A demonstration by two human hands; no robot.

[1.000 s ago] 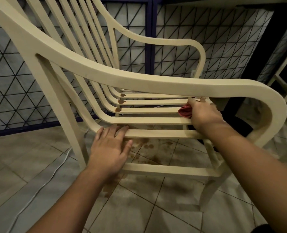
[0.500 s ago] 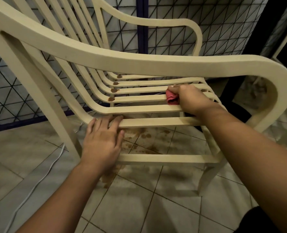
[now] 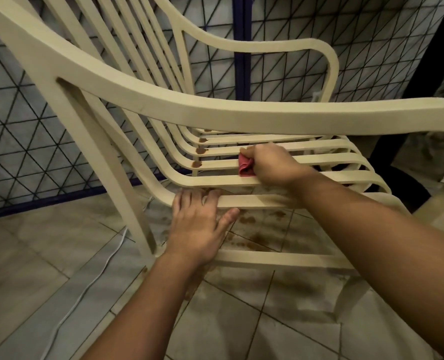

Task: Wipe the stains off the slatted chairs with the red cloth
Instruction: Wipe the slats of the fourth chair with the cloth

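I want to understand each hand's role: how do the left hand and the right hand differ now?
The right hand is closed around the red cloth and presses it on a seat slat; the left hand holds nothing. The left hand lies flat with fingers spread on the front slat, while the right hand is curled, farther back on the seat, nearer the brown stains. Both hands touch the same cream chair.

Single head-worn view: looks forward and down from close above the near armrest [image 3: 241,115] of the slatted chair [image 3: 306,159], facing the seat slats, tiled floor [image 3: 228,320] and mesh fence [image 3: 20,141] behind.
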